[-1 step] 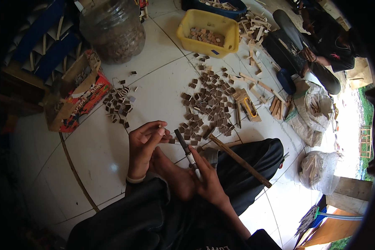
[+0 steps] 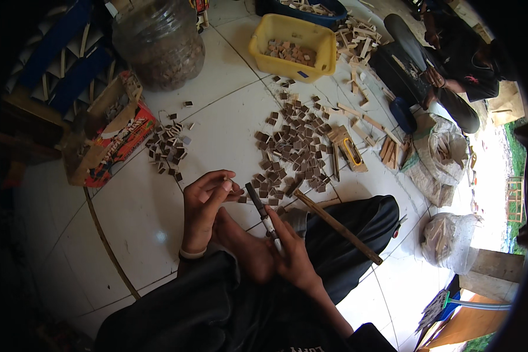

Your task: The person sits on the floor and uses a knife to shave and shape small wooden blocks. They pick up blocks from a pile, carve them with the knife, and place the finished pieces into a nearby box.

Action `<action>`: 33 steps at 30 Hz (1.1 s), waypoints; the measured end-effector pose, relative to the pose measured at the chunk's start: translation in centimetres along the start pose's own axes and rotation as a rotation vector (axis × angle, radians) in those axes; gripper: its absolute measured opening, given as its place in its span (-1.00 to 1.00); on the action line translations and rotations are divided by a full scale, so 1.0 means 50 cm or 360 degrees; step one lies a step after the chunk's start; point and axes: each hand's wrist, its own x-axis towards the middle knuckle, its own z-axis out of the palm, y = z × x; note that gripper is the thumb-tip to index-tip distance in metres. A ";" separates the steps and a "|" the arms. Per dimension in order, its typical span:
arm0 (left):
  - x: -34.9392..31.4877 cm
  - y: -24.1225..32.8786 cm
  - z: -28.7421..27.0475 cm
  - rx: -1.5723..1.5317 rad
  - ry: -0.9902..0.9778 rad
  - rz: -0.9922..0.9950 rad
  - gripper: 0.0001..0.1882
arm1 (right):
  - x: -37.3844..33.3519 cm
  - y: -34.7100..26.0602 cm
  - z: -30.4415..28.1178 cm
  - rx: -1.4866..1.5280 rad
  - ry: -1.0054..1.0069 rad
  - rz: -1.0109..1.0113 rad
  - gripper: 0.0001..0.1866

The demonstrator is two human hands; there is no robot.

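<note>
My left hand (image 2: 203,212) is raised above my bare foot (image 2: 246,246), thumb and forefinger pinched together on a small piece too hidden to name. In my right hand (image 2: 292,255) is a slim tool (image 2: 258,201) with a dark flat blade and a white handle, its tip pointing up and left, apart from the left fingers. Beyond the hands lies a loose pile of small dark brown square pieces (image 2: 296,141) on the tiles. To the left a smaller heap of similar pieces (image 2: 167,146) shows pale edges.
A wooden-handled hammer (image 2: 340,226) leans by my right knee. A yellow tub (image 2: 293,69), a clear plastic container (image 2: 158,47) and a red-and-black carton (image 2: 120,141) hold pieces. Wood offcuts, a sack (image 2: 440,161) and another seated person (image 2: 475,82) are at right.
</note>
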 end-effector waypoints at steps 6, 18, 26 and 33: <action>0.005 -0.028 0.012 -0.0237 -0.0181 -0.0105 -0.53 | -0.007 0.007 0.027 -0.0006 0.0020 0.0059 -0.13; 0.017 -0.058 -0.002 -0.0563 -0.0389 -0.0322 -0.48 | -0.051 0.024 0.004 0.1223 -0.0485 0.0667 -0.10; 0.017 -0.048 -0.008 -0.0538 -0.0465 -0.0318 -0.39 | -0.060 0.024 0.007 0.1374 -0.0498 0.0739 -0.13; 0.005 -0.055 0.003 -0.0707 -0.0388 -0.0089 -0.52 | -0.040 0.030 0.006 0.1119 -0.0417 0.0564 -0.10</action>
